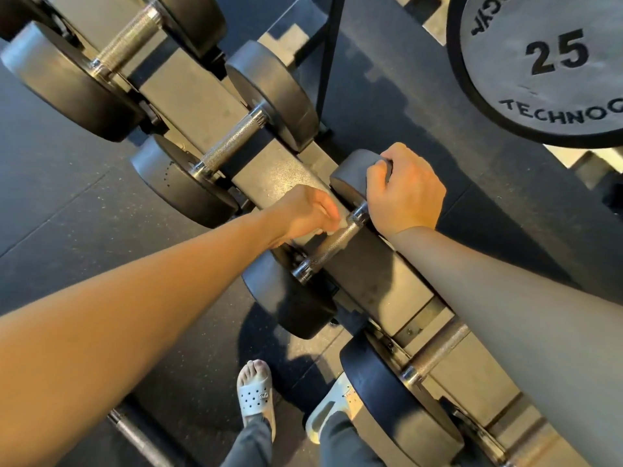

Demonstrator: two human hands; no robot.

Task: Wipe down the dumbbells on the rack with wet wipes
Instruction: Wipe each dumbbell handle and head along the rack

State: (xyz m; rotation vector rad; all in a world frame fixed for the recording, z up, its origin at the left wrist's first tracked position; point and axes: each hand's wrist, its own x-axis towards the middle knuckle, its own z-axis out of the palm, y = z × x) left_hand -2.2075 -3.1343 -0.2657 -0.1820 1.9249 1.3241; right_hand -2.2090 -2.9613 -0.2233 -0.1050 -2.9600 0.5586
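A: Two grips, both yours, both on one dumbbell point(332, 244). It lies crosswise on the rack point(269, 173), with a head off each side of the beam.

B: Your left grip point(310, 214) pinches a white wipe point(338, 224) against that dumbbell's knurled handle point(318, 259), close to its far head point(350, 176).

A: Your right grip point(404, 193) is clenched over the rim of that far head. Your grey sleeve point(505, 298) runs back along the dumbbell's right side.

B: Beyond the dumbbell, up the rack, a neighbouring dumbbell point(232, 139) sits the same way, then a furthest dumbbell point(124, 45).

A: Nearer you than the dumbbell lies the nearest dumbbell point(387, 382), its handle partly under your sleeve.

B: Past the dumbbell's far head there is a plate point(546, 79) marked 25.

A: Below its near head, your white sandals point(254, 396) stand on the dark floor point(67, 163).
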